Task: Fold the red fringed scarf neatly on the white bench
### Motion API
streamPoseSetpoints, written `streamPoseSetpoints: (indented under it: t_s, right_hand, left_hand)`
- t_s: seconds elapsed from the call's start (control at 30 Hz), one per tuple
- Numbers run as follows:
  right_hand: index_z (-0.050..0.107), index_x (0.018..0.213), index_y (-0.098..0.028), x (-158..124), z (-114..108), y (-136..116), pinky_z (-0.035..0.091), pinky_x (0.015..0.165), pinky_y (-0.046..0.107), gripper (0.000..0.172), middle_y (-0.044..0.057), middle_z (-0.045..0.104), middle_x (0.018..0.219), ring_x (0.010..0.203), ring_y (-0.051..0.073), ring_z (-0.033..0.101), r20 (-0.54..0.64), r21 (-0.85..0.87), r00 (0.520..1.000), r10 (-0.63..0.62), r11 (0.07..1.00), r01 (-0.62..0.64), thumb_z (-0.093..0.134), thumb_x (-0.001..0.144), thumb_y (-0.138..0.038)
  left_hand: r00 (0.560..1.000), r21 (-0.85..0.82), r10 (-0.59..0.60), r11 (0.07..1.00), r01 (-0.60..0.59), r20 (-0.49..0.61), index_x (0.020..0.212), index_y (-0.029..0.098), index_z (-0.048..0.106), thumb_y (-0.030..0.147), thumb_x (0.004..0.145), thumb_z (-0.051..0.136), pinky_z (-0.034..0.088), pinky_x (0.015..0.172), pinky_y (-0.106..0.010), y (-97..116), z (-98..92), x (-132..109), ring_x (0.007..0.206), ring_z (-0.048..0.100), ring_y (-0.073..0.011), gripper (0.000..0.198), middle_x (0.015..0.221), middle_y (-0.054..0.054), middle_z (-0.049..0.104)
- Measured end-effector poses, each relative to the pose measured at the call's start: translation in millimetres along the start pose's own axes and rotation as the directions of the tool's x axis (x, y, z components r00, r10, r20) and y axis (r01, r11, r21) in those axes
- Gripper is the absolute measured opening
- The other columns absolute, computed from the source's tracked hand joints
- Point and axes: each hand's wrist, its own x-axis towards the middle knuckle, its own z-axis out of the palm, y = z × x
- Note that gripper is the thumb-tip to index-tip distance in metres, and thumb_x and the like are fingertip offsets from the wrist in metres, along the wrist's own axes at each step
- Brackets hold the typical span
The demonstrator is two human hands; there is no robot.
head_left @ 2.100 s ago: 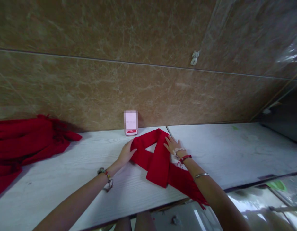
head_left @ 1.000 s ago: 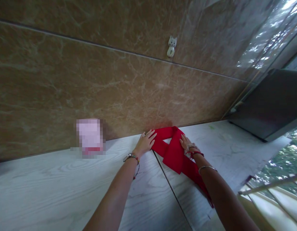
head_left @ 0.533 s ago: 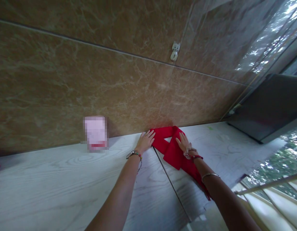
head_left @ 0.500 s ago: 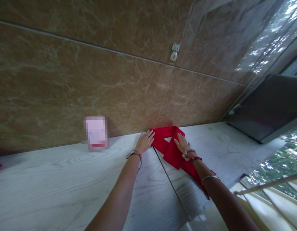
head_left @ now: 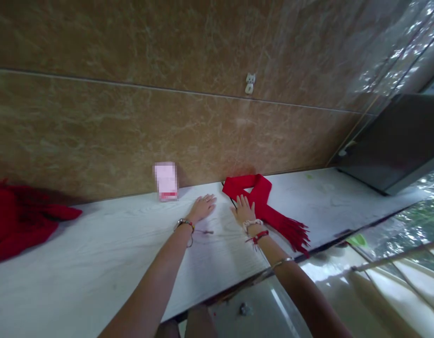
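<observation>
The red scarf (head_left: 262, 193) lies folded crosswise on the white desk (head_left: 97, 253), close to the brown wall, its fringed end trailing towards the desk's near edge. The right hand (head_left: 243, 209) rests flat just beside the scarf's left side, grip spread and holding nothing; whether the fingers touch the cloth cannot be told. The left hand (head_left: 201, 207) lies palm down on bare desk, grip also spread, apart from the scarf. A pink box (head_left: 165, 181) stands against the wall, and a red cloth pile (head_left: 19, 220) lies far left.

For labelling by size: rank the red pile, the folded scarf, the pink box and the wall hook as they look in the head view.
1. red pile, though cut off by the frame edge
2. folded scarf
3. pink box
4. wall hook
</observation>
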Motion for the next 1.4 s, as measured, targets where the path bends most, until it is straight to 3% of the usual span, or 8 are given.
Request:
streamPoseSetpoints:
  t_s: [0.2, 0.37, 0.57, 0.83, 1.0, 1.1, 1.27, 1.4]
  right_hand:
    - [0.029, 0.136, -0.008, -37, 23, -77, 0.019, 0.104, 0.045, 0.054, 0.015, 0.024, 0.143, 0.132, 0.024, 0.020, 0.003, 0.087, 0.986, -0.165, 0.983, 0.165, 0.032, 0.089, -0.036]
    - [0.033, 0.134, -0.011, -51, 28, -125, 0.023, 0.102, 0.044, 0.050, 0.015, 0.029, 0.142, 0.130, 0.024, 0.026, 0.006, 0.129, 0.977, -0.211, 0.969, 0.209, 0.033, 0.089, -0.035]
    - [0.042, 0.127, -0.013, -57, 30, -157, 0.024, 0.099, 0.046, 0.044, 0.014, 0.038, 0.137, 0.126, 0.025, 0.032, -0.028, 0.125, 0.978, -0.207, 0.970, 0.209, 0.033, 0.089, -0.031]
    - [0.050, 0.120, -0.012, -50, 42, -161, 0.027, 0.097, 0.039, 0.039, 0.012, 0.047, 0.131, 0.121, 0.023, 0.038, -0.100, 0.050, 0.974, -0.201, 0.977, 0.207, 0.035, 0.087, -0.025]
    - [0.053, 0.117, -0.015, -46, 48, -187, 0.025, 0.100, 0.040, 0.037, 0.011, 0.050, 0.128, 0.120, 0.020, 0.041, -0.142, 0.074, 0.926, -0.349, 0.930, 0.361, 0.036, 0.084, -0.018]
    - [0.056, 0.114, -0.017, -45, 54, -215, 0.025, 0.102, 0.040, 0.037, 0.009, 0.053, 0.125, 0.119, 0.020, 0.043, -0.174, 0.096, 0.872, -0.458, 0.873, 0.478, 0.036, 0.083, -0.016]
    - [0.056, 0.114, -0.016, -43, 57, -272, 0.025, 0.103, 0.039, 0.037, 0.009, 0.054, 0.124, 0.119, 0.019, 0.044, -0.190, 0.120, 0.799, -0.571, 0.794, 0.596, 0.035, 0.083, -0.015]
    - [0.056, 0.114, -0.018, -42, 55, -322, 0.025, 0.103, 0.039, 0.037, 0.008, 0.054, 0.124, 0.119, 0.018, 0.043, -0.176, 0.156, 0.734, -0.655, 0.718, 0.678, 0.037, 0.083, -0.014]
  left_hand:
    - [1.000, -0.001, -0.017, 1.000, 0.017, 0.024, 0.128, 0.023, 0.042, 0.029, 0.088, 0.032, 0.025, 0.104, -0.038, -41, -14.5, -89, 0.127, 0.032, -0.0162, 0.041, 0.137, -0.003, 0.039]
    - [0.990, -0.110, -0.112, 0.989, 0.102, -0.089, 0.120, 0.020, 0.052, 0.027, 0.084, 0.034, 0.027, 0.104, -0.033, -87, -29.1, -170, 0.122, 0.040, -0.0143, 0.041, 0.131, -0.004, 0.047]
    - [0.890, -0.207, -0.379, 0.920, 0.333, -0.251, 0.105, 0.014, 0.061, 0.022, 0.078, 0.037, 0.038, 0.098, -0.032, -142, -48.2, -249, 0.109, 0.054, -0.0168, 0.037, 0.117, -0.006, 0.059]
    - [0.779, -0.219, -0.507, 0.862, 0.457, -0.369, 0.099, 0.016, 0.062, 0.014, 0.078, 0.036, 0.047, 0.087, -0.032, -171, -49.5, -277, 0.096, 0.060, -0.0158, 0.034, 0.103, -0.005, 0.066]
    - [0.732, -0.213, -0.515, 0.855, 0.472, -0.446, 0.098, 0.019, 0.062, 0.010, 0.077, 0.037, 0.042, 0.093, -0.034, -182, -57.7, -293, 0.102, 0.056, -0.0160, 0.034, 0.107, -0.006, 0.064]
    - [0.595, -0.167, -0.554, 0.798, 0.579, -0.582, 0.102, 0.018, 0.060, 0.010, 0.077, 0.037, 0.036, 0.098, -0.038, -196, -68.6, -318, 0.111, 0.050, -0.0197, 0.035, 0.116, -0.008, 0.057]
    - [0.229, -0.173, -0.597, 0.539, 0.824, -0.769, 0.116, 0.011, 0.052, 0.016, 0.079, 0.040, 0.028, 0.100, -0.046, -221, -82.7, -364, 0.121, 0.036, -0.0274, 0.039, 0.131, -0.018, 0.040]
    - [0.152, -0.176, -0.628, 0.428, 0.887, -0.763, 0.124, 0.010, 0.044, 0.018, 0.081, 0.040, 0.021, 0.101, -0.053, -234, -89.8, -388, 0.128, 0.024, -0.0296, 0.044, 0.138, -0.020, 0.030]
